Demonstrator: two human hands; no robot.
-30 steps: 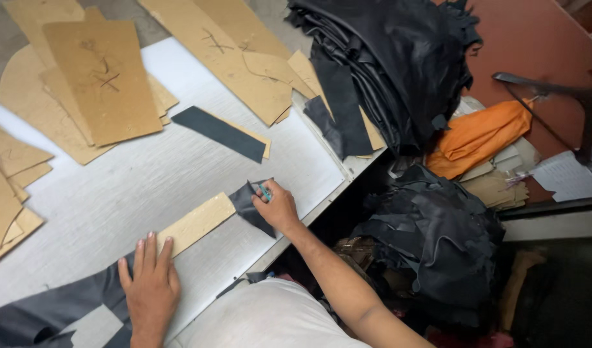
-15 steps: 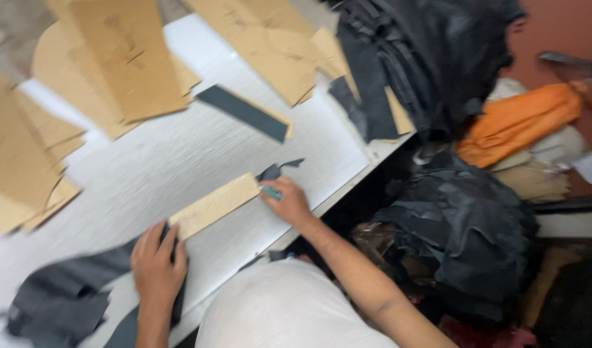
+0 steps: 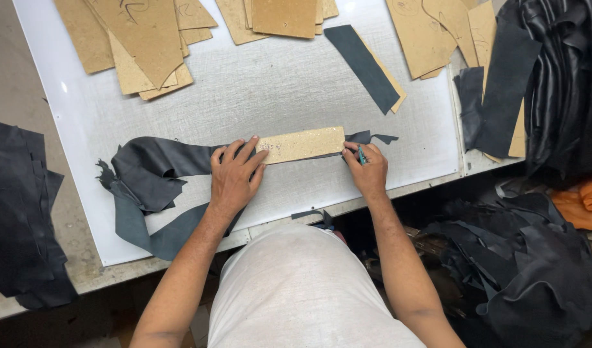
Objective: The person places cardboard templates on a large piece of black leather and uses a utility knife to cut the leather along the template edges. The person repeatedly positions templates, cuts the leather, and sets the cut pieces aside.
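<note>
The view has swung round since a moment ago so that the white cutting surface (image 3: 257, 84) now lies square in front of the person, and the left hand (image 3: 235, 177), which was down near the surface's front edge, has come up onto the end of the cardboard strip (image 3: 302, 144). That long tan strip lies flat across a piece of black leather (image 3: 157, 174), which spreads out crumpled to the left and curls down toward the front edge, with a thin ragged tail of it showing past the strip's right end. The left hand lies flat with fingers spread, fingertips pressing on the strip's left end and the palm on the leather. The right hand (image 3: 368, 171) sits at the strip's right end, fingers curled together around a small teal-handled tool (image 3: 361, 154), whose tip is at the corner of the strip; I cannot make out the blade. Farther back on the surface are stacks of brown cardboard patterns (image 3: 148, 45), and a dark cut strip (image 3: 362, 64) lies slanted on top of a matching tan piece. A heap of black leather (image 3: 567, 84) is piled at the right, more black scraps (image 3: 534, 270) sit below by the person's right arm, another dark piece (image 3: 22, 212) hangs over the bench at the left, and something orange (image 3: 583, 206) shows at the right edge.
</note>
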